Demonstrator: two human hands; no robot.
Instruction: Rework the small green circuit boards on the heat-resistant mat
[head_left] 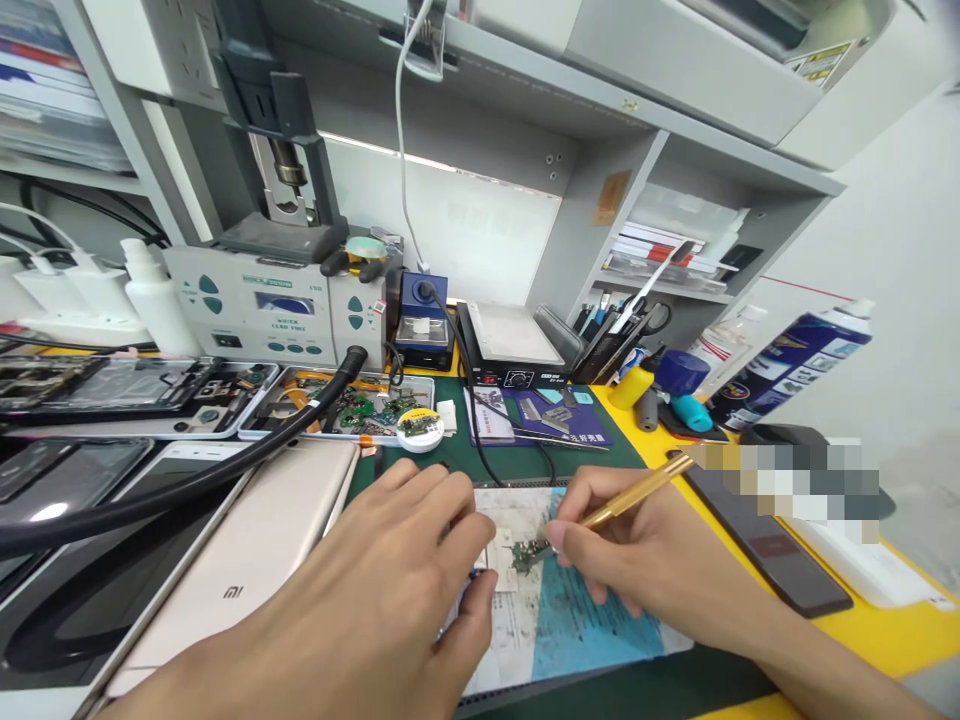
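A small green circuit board (523,558) lies on a pale holder (504,575) over a white and blue sheet (592,620). My right hand (630,535) pinches a slim gold pen-shaped tool (637,490) just right of the board. The tool's working tip is at the board's edge, too small to make out. On the board's left, my left hand (420,570) is closed, thumb and fingers curled together by the holder. A bit of blue shows between those fingers, but what they grip is mostly hidden.
A black hose (300,425) arcs over phones on the left, including a gold phone (247,560). Behind stand a soldering station (262,310), a parts tray (300,405) and a heating plate (514,340). Tweezers (562,440) lie beyond the sheet; a dark phone (757,530) is right.
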